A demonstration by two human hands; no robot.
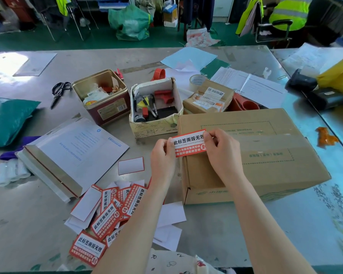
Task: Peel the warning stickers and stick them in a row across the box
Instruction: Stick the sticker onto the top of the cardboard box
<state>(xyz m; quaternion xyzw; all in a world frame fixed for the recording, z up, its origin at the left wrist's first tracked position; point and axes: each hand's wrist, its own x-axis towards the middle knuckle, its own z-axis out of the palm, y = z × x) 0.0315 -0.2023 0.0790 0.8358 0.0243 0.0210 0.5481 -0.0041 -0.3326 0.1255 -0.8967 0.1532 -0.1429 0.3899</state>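
Grey metal bench, scuffed, glare at far left. Large brown cardboard box sits at right-centre. Loose pile of red-and-white warning stickers near the front edge, mixed with blank white backing sheets; one red-edged backing lies apart just behind the pile. White and blue mailing envelopes stacked at left; teal plastic mailer bag at far left. Black-handled scissors beside an open gold-and-red tin. Open white cardboard tray of tools at centre, touching the box. Small taped brown parcel behind the box. White paper sheets far right.
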